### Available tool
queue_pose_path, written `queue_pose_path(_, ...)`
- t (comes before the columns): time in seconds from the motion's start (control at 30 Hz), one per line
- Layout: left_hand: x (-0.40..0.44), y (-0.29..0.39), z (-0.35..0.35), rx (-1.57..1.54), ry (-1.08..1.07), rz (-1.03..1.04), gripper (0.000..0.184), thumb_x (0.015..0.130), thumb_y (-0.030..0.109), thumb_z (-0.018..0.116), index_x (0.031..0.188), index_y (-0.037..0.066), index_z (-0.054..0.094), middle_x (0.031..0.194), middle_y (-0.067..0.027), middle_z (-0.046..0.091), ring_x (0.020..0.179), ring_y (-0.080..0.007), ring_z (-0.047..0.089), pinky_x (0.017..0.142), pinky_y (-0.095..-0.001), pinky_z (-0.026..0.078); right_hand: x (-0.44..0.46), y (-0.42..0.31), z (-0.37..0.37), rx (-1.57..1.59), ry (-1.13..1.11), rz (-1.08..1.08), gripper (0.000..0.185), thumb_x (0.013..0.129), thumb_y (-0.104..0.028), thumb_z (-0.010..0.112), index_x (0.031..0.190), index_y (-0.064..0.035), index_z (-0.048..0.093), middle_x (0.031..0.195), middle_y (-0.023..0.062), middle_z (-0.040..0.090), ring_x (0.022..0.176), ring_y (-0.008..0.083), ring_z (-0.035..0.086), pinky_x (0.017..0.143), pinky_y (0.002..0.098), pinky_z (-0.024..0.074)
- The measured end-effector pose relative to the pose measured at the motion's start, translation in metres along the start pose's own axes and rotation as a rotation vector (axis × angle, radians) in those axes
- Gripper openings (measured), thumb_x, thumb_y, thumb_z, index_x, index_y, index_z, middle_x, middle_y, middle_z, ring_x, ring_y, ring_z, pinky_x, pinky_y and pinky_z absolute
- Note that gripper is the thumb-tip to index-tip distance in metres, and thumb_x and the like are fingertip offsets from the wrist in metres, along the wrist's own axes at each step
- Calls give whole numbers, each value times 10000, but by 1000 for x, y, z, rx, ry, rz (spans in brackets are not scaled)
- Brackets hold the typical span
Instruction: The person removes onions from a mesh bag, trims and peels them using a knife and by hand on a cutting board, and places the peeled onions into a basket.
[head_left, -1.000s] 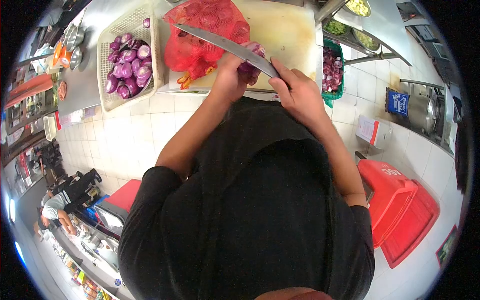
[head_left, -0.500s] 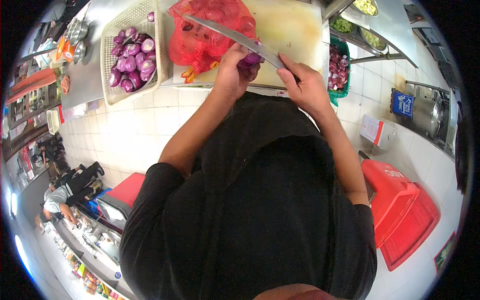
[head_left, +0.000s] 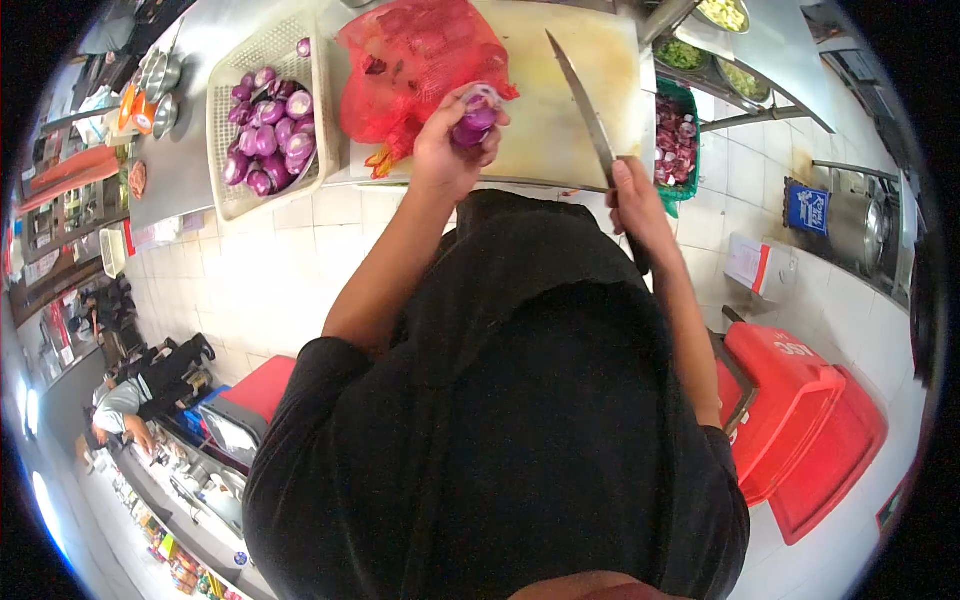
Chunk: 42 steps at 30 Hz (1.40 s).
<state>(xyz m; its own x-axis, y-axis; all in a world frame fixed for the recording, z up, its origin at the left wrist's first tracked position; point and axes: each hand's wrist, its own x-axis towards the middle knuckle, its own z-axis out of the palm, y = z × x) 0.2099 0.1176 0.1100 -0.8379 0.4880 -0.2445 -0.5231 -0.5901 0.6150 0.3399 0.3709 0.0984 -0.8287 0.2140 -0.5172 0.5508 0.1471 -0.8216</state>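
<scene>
My left hand point(head_left: 447, 150) is closed around a purple onion point(head_left: 474, 122), whose pale top faces up. In my right hand point(head_left: 640, 200) is a long knife point(head_left: 585, 108), gripped by its dark handle, its blade slanting up and left over the cutting board point(head_left: 560, 60). A red mesh bag point(head_left: 425, 60) lies at the left of the board, just beyond my left hand. Left of that stands a cream plastic basket point(head_left: 222, 150) holding several purple onions point(head_left: 268, 138).
A green crate point(head_left: 690, 95) with onion skins point(head_left: 673, 140) stands right of the board. Trays of chopped food point(head_left: 683, 54) sit on a shelf at upper right. Red bins point(head_left: 790, 400) are behind me on the right. A person point(head_left: 120, 405) works at a far counter on the left.
My right hand has drawn the knife away from the onion, right and toward me, and the blade now points more upright. My left hand has turned the onion so more of it shows.
</scene>
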Motion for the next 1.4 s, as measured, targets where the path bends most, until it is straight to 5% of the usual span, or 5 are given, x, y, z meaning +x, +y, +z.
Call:
queue_pose_path(0.43,-34,80,-59,263,339,398,369,928,182,594,1276,112,492,978,-80,672,617,-105,565,453,-230,391,37,110,-95,-708,362,-180,314,1007,-340,441,906,-85,592,629,35,505,508,146,506,442,350,405)
queue_pose_path(0.5,-46,102,-75,336,425,478,388,927,148,612,1297,94,512,984,-53,665,643,-97,571,473,-226,401,20,85,-86,-71,401,9,319,1035,-356,433,896,-82,518,607,44,502,458,172,512,410,343,438)
queue_pose_path(0.67,-65,155,-116,503,660,763,389,905,68,635,1283,39,550,1008,-37,655,801,-98,614,663,-215,489,9,54,-32,6,297,58,266,1044,-337,444,937,-96,484,642,39,514,417,131,467,356,296,401)
queue_pose_path(0.87,-87,204,-175,1675,965,933,470,816,125,687,1260,15,579,1106,-195,637,966,-325,630,848,-399,518,7,42,15,25,241,51,255,1035,-306,483,907,-87,460,632,32,494,412,119,450,350,286,374)
queue_pose_path(1.4,-59,186,-147,1738,447,1142,257,794,71,682,1049,52,707,1079,-160,648,983,-343,632,843,-412,532,19,53,30,-394,410,-17,288,1007,-277,465,1028,6,517,624,161,565,508,248,571,472,408,444)
